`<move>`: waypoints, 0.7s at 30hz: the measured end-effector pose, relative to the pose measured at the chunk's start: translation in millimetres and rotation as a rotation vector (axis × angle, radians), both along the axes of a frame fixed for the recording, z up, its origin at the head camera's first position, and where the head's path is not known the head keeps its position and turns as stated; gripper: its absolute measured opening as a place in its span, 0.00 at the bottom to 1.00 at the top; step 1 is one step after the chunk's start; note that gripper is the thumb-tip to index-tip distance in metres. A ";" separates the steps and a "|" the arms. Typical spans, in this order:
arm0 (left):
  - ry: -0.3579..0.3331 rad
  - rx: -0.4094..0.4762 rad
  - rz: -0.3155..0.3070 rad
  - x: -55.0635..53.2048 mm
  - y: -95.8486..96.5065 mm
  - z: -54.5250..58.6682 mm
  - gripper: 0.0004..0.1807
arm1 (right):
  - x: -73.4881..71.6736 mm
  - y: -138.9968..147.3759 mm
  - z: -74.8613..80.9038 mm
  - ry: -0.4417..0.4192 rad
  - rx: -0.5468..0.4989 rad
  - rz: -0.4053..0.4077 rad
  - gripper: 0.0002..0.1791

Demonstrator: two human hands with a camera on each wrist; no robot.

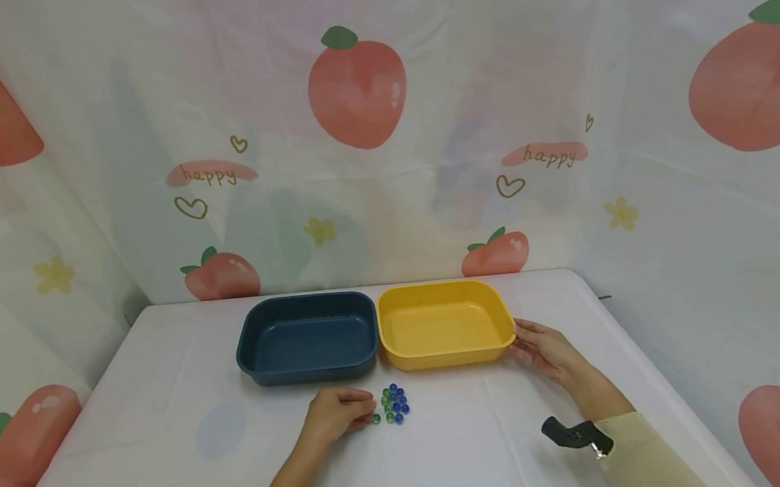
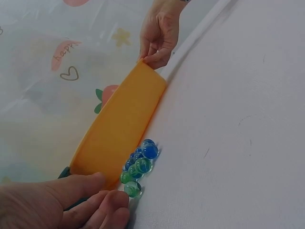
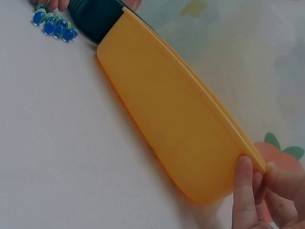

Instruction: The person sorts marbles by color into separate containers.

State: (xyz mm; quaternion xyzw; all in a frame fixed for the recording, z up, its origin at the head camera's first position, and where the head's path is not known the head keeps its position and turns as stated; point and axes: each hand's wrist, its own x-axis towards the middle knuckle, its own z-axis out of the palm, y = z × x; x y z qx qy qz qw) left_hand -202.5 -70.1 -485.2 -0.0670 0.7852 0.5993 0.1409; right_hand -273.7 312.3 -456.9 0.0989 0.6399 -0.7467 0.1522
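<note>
Green and blue glass marbles (image 1: 395, 405) lie in a tight cluster on the white cloth, green on the left side and blue on the right. Beside them is my left hand (image 1: 339, 413), its fingertips right at the nearest green marble (image 2: 133, 189) and its fingers loosely bent. At the right end of the yellow plastic basin (image 1: 448, 358), my right hand (image 1: 548, 351) grips the rim. The right wrist view shows the thumb at the rim and a finger (image 3: 243, 186) against the outer wall. The basin sits upright on the table.
A dark blue basin (image 1: 309, 376) stands directly left of the yellow one, their sides close together. The table (image 1: 483, 446) has a white cloth, with a printed curtain (image 1: 414, 197) behind it and at both sides. A black strap-like piece (image 1: 576, 435) shows by the right sleeve.
</note>
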 end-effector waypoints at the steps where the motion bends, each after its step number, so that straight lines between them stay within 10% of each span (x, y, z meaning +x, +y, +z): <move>1: 0.005 -0.001 -0.001 0.2 -0.2 0.3 0.13 | 0.1 0.1 -0.1 -0.002 0.005 -0.001 0.35; 21: 0.043 -0.066 -0.019 2.1 -2.7 -1.6 0.14 | -0.1 0.0 0.5 -0.002 -0.003 -0.014 0.36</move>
